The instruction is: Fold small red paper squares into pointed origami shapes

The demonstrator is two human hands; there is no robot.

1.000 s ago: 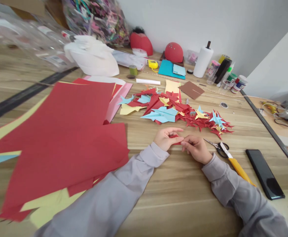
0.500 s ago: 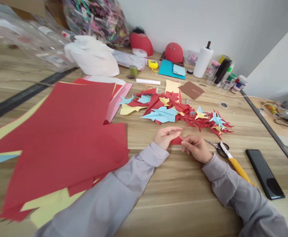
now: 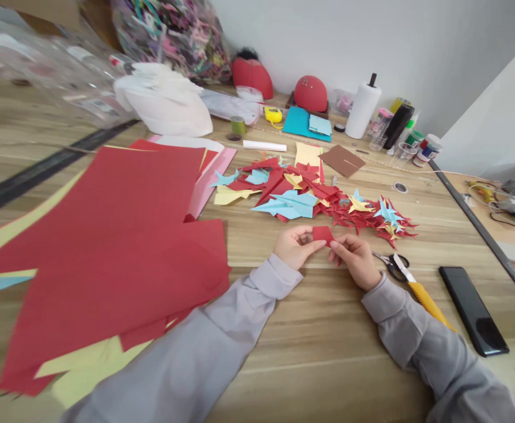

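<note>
A small square piece of red paper [image 3: 323,234] is held up between my two hands, just above the wooden table. My left hand [image 3: 296,247] pinches its left and lower edge with the thumb in front. At its lower right corner, my right hand [image 3: 353,257] grips it between thumb and fingers. Just beyond lies a heap of folded red, blue and yellow paper shapes; a blue paper plane [image 3: 287,204] and a blue paper star [image 3: 388,212] rest on it. Black-handled scissors [image 3: 392,265] lie right of my right hand.
Large red paper sheets [image 3: 120,235] cover the left side. On the right are a yellow-handled knife [image 3: 429,302] and a black phone [image 3: 473,311]. A brown paper square [image 3: 342,160], a white roll [image 3: 363,110] and a yellow tape measure [image 3: 273,115] stand or lie farther back.
The red paper has come up from lower between my hands and its face now shows. My left fingers have gone from extended over it to pinching it.
</note>
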